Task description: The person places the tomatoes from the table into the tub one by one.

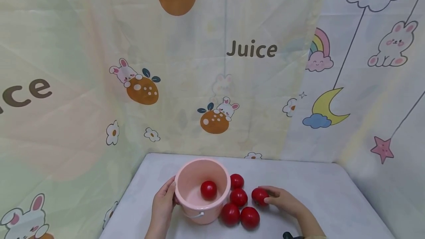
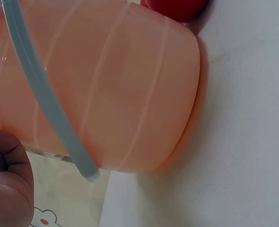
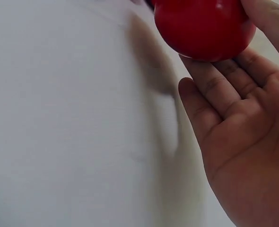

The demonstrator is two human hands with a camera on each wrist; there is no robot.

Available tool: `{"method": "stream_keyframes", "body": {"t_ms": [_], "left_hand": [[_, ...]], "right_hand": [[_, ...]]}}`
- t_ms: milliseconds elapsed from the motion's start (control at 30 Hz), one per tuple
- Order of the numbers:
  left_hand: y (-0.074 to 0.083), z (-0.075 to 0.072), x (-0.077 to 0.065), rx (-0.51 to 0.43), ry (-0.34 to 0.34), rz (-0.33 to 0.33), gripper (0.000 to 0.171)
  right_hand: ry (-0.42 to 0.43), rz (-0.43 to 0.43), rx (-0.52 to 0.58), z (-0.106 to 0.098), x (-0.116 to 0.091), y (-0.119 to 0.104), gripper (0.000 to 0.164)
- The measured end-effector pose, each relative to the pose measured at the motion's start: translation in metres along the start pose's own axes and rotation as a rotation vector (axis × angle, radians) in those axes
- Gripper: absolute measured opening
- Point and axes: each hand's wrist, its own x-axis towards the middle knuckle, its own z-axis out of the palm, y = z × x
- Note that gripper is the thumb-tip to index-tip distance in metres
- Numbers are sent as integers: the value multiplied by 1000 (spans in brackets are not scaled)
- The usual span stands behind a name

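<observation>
A pink bucket point(image 1: 186, 209) stands upright on the white table, its pale handle point(image 2: 49, 101) hanging down along the outside. My left hand point(image 1: 163, 204) grips the bucket's left side near the rim; in the left wrist view, part of that hand point(image 2: 9, 184) shows at the bucket's edge. One red apple point(image 1: 208, 190) lies inside the bucket. To its right, my right hand point(image 1: 282, 200) holds another glossy red apple point(image 1: 259, 196) between thumb and fingers. In the right wrist view the held apple point(image 3: 205, 26) appears a little above the tabletop.
Several more red apples point(image 1: 238, 197) sit close together on the white table point(image 1: 315, 191), between the bucket and my right hand. Printed cloth point(image 1: 186, 47) hangs behind the table and at both sides. A dark object point(image 1: 288, 235) shows by the right forearm.
</observation>
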Motion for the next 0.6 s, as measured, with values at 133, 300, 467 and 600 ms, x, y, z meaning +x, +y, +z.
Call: {"method": "stream_keyframes", "body": {"t_ms": [133, 300, 467, 600], "left_hand": [[0, 0, 0, 5, 0, -10, 37], [0, 0, -1, -5, -1, -4, 36], [-1, 0, -1, -11, -2, 7, 38], [0, 1, -1, -4, -4, 2, 38]], "right_hand": [[31, -10, -13, -7, 0, -10, 57], [80, -51, -12, -14, -3, -34, 58], [84, -122, -16, -20, -4, -60, 59], [68, -180, -6, -23, -2, -81, 58]]}}
